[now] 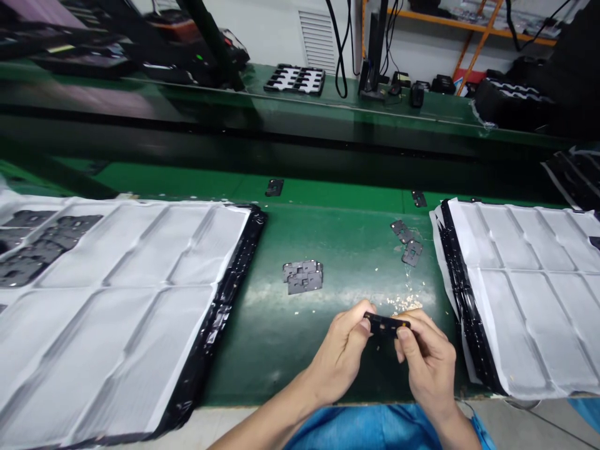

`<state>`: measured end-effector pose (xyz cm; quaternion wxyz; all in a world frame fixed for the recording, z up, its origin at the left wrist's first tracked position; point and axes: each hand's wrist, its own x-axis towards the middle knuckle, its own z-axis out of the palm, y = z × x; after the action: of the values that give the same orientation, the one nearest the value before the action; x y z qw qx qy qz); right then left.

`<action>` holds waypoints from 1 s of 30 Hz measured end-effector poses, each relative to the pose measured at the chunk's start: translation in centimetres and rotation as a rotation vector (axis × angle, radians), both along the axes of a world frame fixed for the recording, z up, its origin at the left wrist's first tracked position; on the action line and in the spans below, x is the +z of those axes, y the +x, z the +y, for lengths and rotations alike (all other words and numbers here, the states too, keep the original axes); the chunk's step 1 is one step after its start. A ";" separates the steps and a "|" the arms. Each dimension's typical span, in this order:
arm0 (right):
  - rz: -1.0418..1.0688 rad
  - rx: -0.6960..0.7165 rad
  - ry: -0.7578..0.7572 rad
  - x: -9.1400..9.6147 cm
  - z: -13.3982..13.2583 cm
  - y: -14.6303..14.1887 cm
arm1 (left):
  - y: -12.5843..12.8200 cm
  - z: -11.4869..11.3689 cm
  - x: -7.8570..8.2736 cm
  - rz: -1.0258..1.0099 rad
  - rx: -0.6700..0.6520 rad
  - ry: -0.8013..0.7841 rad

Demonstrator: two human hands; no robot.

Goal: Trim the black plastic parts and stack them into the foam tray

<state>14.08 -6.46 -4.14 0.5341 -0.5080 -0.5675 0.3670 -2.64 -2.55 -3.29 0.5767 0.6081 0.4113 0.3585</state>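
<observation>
Between my two hands, low over the green table, is a small flat black plate point(387, 325) with a few light and orange spots. My left hand point(344, 347) pinches its left end between thumb and fingers. At the right end, the thumb and fingers of my right hand point(426, 353) close on it too. Beyond my hands lies a scatter of tiny pale bits point(407, 302). A small pile of similar dark plates point(304, 277) rests to the left, and two overlapping dark plates point(412, 252) lie farther back on the right.
A stack of black trays under white sheeting point(187, 312) stands at the left, with dark plates point(60, 234) on it. Another covered stack point(539, 312) stands at the right. Behind, single plates point(274, 187) lie on a bright green strip point(328, 190), below a raised shelf point(398, 112).
</observation>
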 end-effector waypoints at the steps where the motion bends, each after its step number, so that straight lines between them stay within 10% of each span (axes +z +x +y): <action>1: 0.005 -0.003 -0.010 0.0 0.0 0.0 | 0.0 0.0 0.1 0.004 -0.012 -0.003; 9: 0.032 -0.077 -0.084 0.6 0.4 0.3 | -1.4 1.0 2.3 0.047 -0.194 -0.062; 30: -0.042 -0.059 0.007 0.2 -0.5 -0.4 | 0.2 0.8 1.6 -0.005 -0.036 0.082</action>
<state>13.69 -7.00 -3.90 0.5342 -0.5303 -0.5648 0.3384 -2.48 -1.76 -1.66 0.5586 0.6376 0.3839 0.3662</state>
